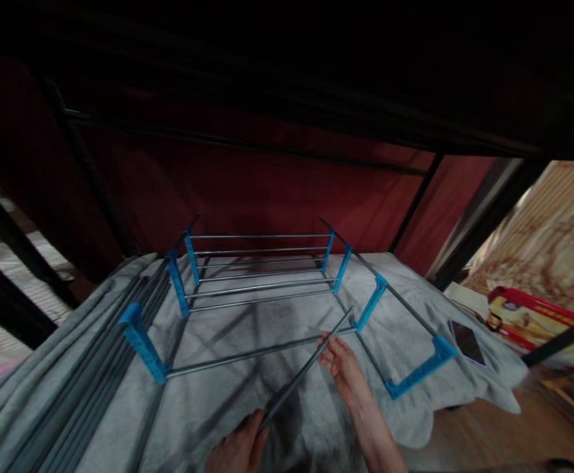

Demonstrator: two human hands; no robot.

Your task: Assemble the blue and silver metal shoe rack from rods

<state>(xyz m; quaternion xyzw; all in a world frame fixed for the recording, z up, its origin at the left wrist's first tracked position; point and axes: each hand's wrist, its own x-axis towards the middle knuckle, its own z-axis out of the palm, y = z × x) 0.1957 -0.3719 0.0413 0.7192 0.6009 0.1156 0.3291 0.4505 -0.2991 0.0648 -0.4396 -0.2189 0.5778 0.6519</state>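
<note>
A loose grey metal tube point(299, 376) runs slantwise above the bed, its far end near a blue plastic connector point(370, 305). My left hand point(240, 445) is closed around the tube's near end. Closer to its far end, the fingers of my right hand point(340, 366) are curled against the tube. Beyond both hands lies a partly assembled rack, with blue connectors along two long side rails and several crossbars point(262, 287) between them. The nearest crossbar point(247, 355) spans to a blue connector point(142, 345) on the left. At the near right, another blue connector point(421, 371) has no crossbar on it.
Several loose grey tubes point(102, 368) lie side by side on the left of the grey blanket point(277, 322). A phone point(467, 342) rests at the right edge. A red and yellow box point(538, 318) stands beyond it. Dark bed-frame bars point(418, 200) surround the space.
</note>
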